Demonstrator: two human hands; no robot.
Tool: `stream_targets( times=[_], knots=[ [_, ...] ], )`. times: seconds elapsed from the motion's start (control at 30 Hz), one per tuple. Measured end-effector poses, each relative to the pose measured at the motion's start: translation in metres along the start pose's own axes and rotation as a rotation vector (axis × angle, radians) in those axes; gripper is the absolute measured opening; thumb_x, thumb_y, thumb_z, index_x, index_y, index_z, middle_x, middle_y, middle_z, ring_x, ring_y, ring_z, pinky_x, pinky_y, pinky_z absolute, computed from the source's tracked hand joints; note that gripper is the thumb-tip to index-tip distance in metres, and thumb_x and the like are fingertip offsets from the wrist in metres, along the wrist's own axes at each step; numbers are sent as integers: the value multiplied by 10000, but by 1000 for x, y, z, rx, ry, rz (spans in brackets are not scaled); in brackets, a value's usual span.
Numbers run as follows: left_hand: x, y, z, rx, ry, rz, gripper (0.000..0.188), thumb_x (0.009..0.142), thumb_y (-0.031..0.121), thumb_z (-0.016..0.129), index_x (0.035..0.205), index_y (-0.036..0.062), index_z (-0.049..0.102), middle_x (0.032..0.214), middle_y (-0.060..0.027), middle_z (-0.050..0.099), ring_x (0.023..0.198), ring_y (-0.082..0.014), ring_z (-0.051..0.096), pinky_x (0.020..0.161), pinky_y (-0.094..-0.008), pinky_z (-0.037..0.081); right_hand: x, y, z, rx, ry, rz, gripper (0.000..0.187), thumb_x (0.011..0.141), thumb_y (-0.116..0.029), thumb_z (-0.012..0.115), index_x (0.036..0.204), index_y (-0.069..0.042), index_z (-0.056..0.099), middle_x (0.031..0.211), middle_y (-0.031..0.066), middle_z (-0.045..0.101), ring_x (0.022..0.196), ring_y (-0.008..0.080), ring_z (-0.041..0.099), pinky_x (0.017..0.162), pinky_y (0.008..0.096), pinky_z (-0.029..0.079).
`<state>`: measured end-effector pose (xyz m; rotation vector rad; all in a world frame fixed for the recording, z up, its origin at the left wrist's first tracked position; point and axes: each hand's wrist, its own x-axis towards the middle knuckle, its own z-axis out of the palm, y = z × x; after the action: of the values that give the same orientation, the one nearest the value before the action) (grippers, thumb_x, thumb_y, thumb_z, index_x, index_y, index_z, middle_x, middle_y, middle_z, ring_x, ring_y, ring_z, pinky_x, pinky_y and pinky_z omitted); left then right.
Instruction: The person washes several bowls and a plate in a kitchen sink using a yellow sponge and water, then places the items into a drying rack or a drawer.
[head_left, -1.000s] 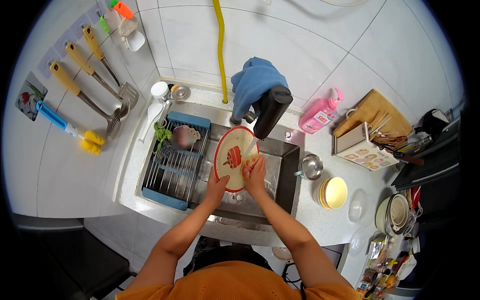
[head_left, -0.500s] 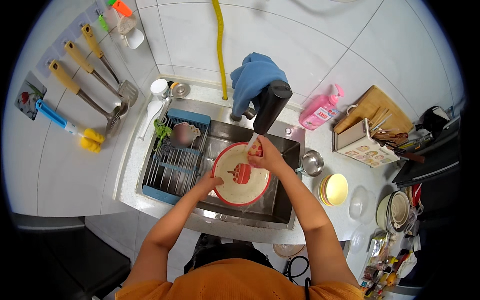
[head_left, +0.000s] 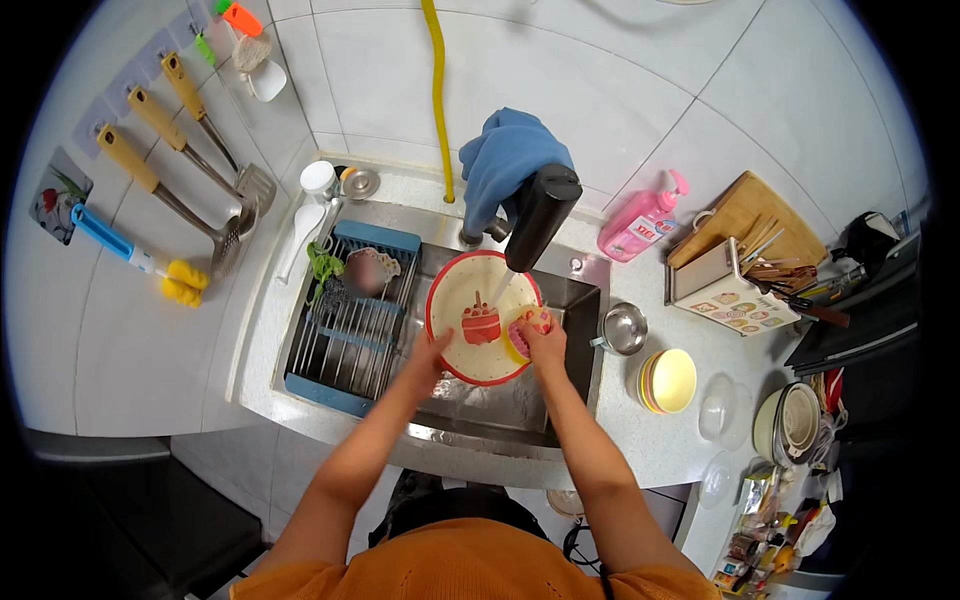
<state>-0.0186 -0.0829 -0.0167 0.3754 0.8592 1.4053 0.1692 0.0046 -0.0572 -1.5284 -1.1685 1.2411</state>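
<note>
A cream bowl (head_left: pixel 462 285) with a red rim and a red cake picture inside is held over the sink (head_left: pixel 440 408), beneath the black faucet (head_left: pixel 543 215). Water streams from the spout into it. My left hand (head_left: pixel 428 360) grips the bowl's lower left rim, slightly blurred, its thumb on the inside. My right hand (head_left: pixel 546 346) is closed on a pink and yellow sponge (head_left: pixel 524 328), pressed to the inner wall at the lower right. The fingers under the bowl are hidden.
A blue-ended drying rack (head_left: pixel 360 345) covers the sink's left side, bearing greens (head_left: pixel 323 265). A blue cloth (head_left: pixel 515 150) drapes the faucet. To the right stand a metal cup (head_left: pixel 625 328), stacked yellow bowls (head_left: pixel 673 380), a pink soap bottle (head_left: pixel 638 225) and a chopstick holder (head_left: pixel 725 290).
The bowl has turned clockwise, its cake picture now upright, and shifted slightly away from me. My right hand and the sponge moved from its upper right to its lower right.
</note>
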Motion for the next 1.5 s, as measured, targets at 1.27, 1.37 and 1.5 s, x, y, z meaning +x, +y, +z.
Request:
stream_targets(
  times=[1.27, 1.37, 1.5],
  knots=[
    [26, -31, -10, 300, 264, 256, 505, 630, -79, 441, 1127, -26, 516, 964, -92, 601, 861, -154, 576, 752, -254, 452, 9, 67, 30, -628, 86, -340, 795, 722, -248, 640, 1294, 82, 197, 1326, 315, 210, 1237, 443, 213, 1023, 446, 199],
    [31, -41, -29, 302, 317, 249, 491, 632, -74, 445, 1113, -23, 529, 962, -88, 601, 848, -150, 574, 747, -249, 448, -4, 77, 38, -626, 85, -260, 835, 716, -259, 635, 1321, 56, 153, 1356, 311, 132, 1257, 458, 142, 1026, 468, 165],
    [23, -23, -28, 300, 280, 191, 473, 624, -72, 454, 1087, -27, 542, 943, -90, 606, 819, -156, 581, 728, -253, 454, -13, 48, 22, -685, -62, -554, 899, 698, -314, 647, 1342, 21, 118, 1376, 304, 62, 1277, 457, 70, 1014, 517, 133]
  ],
)
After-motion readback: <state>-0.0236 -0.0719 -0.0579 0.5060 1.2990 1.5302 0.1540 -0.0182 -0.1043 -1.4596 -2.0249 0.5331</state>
